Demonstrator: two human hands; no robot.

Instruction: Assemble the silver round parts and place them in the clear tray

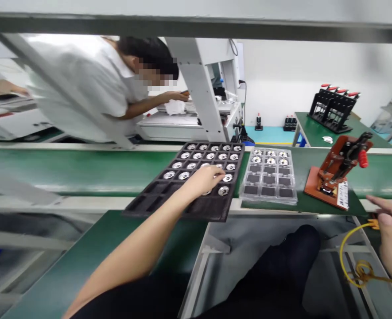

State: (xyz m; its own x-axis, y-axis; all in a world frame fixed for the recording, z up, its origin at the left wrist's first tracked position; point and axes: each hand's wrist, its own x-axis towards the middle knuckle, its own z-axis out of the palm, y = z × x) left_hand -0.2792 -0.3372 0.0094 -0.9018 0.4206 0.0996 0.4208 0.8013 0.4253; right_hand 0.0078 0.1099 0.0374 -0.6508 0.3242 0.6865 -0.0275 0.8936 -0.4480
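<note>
My left hand reaches out over a black foam tray of round silver metal parts. Its fingers are curled together over one of the parts near the tray's right side; whether the part is lifted I cannot tell. My right hand hangs at the right edge of the view with its fingers stretched out and nothing in them, next to a yellow coiled cord.
A clear plastic tray with several silver parts and dark pockets lies right of the black tray. A red-brown toggle clamp fixture stands further right. Beyond the green conveyor belt, a person in white works at a white machine.
</note>
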